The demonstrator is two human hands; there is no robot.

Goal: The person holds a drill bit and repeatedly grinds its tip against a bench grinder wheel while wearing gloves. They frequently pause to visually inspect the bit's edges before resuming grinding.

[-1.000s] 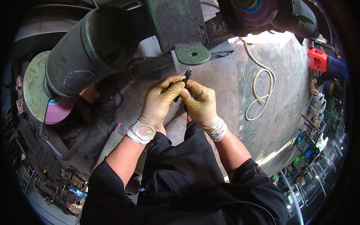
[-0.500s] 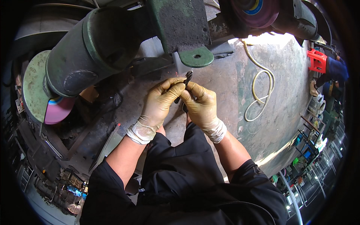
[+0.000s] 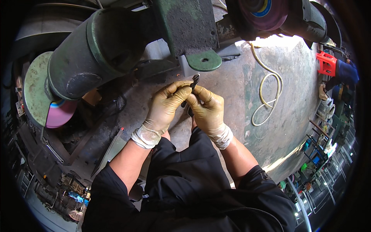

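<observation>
Both my hands wear thin, stained yellowish gloves and meet in front of me. Between their fingertips is a dark drill bit [image 3: 195, 80], its fluted end pointing up and away from me. My left hand [image 3: 167, 101] is closed, thumb and forefinger pinching the bit from the left. From the other side my right hand [image 3: 208, 104] pinches it too, its fingers curled. The middle of the bit is hidden by the fingers, and a bit of its dark lower end shows beneath them. Just beyond it juts a green metal tab [image 3: 204, 60] with a hole, apart from the bit.
A large green bench grinder [image 3: 96, 50] spans the far side, with a pink grinding wheel [image 3: 61, 113] at left and another pink wheel [image 3: 266, 13] at far right. A pale hose [image 3: 266, 83] lies looped on the concrete floor. At right, a person sits by a red stool [image 3: 326, 63].
My hands and the drill bit hold almost the same place, with only a tiny shift. The grip looks unchanged.
</observation>
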